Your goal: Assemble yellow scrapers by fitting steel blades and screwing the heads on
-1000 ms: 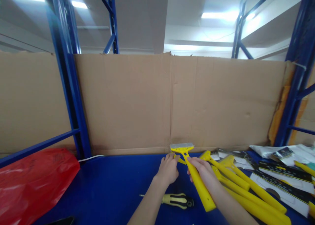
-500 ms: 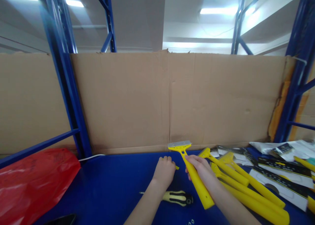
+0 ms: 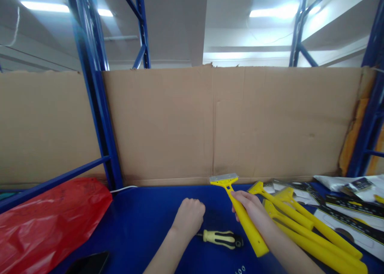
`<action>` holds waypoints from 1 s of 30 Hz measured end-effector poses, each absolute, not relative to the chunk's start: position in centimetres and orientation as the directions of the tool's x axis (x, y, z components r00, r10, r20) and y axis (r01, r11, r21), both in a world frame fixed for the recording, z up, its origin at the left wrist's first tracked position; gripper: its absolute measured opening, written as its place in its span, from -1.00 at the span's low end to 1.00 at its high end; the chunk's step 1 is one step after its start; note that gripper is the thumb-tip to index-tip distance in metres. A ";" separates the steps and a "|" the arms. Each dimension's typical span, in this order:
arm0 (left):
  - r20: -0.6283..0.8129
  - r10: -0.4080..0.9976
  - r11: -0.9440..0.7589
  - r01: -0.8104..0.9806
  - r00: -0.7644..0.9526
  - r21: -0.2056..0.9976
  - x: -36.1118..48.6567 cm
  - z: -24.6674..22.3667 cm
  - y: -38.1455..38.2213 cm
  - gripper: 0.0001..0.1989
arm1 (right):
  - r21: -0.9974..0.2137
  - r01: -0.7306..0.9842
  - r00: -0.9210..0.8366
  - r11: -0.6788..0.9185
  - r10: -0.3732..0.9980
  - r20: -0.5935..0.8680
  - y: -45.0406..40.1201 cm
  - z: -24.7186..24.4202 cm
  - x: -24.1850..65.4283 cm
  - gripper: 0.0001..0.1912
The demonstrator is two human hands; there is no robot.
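Observation:
My right hand (image 3: 249, 207) is wrapped around the yellow handle of a scraper (image 3: 250, 228), whose wide silver-edged head points away from me. My left hand (image 3: 189, 215) is closed in a fist above the blue surface, knuckles up; whatever it holds, if anything, is hidden. Just right of that wrist lies a screwdriver (image 3: 220, 238) with a cream and black handle, its shaft partly behind the hand. Several more yellow scrapers (image 3: 295, 222) are piled by my right forearm.
Black and white packaging cards (image 3: 354, 228) spread over the right side. A red plastic bag (image 3: 66, 222) and a dark phone (image 3: 90, 263) lie on the left. Small metal nuts (image 3: 241, 270) rest at the front edge. Behind stands a cardboard wall (image 3: 168, 126) between blue posts (image 3: 96, 106).
My left hand has moved left, away from the scraper, and the small yellow piece beside its fingers is no longer visible. My right hand still grips the scraper. The camera view has shifted left.

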State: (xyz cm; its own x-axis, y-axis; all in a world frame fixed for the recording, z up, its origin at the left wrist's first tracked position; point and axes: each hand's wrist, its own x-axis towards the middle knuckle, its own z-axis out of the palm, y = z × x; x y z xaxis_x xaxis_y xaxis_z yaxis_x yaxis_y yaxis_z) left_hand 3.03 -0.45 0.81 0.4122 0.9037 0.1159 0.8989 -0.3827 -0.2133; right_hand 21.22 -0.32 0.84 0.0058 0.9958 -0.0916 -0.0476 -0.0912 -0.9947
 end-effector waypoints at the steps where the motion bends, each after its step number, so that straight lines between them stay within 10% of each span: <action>1: 0.114 0.906 -0.378 0.901 0.407 -0.213 3.0 0.9 -0.5 -0.78 | -0.995 -0.047 0.006 -0.091 0.996 -0.092 -0.3 0.8 21.2 -0.73; 25: 0.389 0.913 -0.141 0.990 0.122 0.021 -0.5 1.9 0.1 -0.31 | -0.996 -0.052 -0.011 -0.077 0.997 -0.077 -0.2 0.4 21.1 -0.76; 30: 0.444 0.892 -0.145 0.985 0.088 0.096 -0.3 2.1 0.0 -0.64 | -0.995 -0.054 -0.013 -0.079 0.997 -0.078 -0.4 0.5 21.0 -0.76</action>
State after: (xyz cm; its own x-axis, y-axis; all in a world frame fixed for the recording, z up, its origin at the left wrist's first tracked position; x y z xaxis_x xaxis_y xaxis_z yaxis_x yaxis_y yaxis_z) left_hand -0.33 0.00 2.09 0.0880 0.8916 0.4442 0.9848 -0.1450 0.0959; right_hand 21.02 -0.36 0.45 -0.0132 0.9969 -0.0779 -0.0541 -0.0785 -0.9954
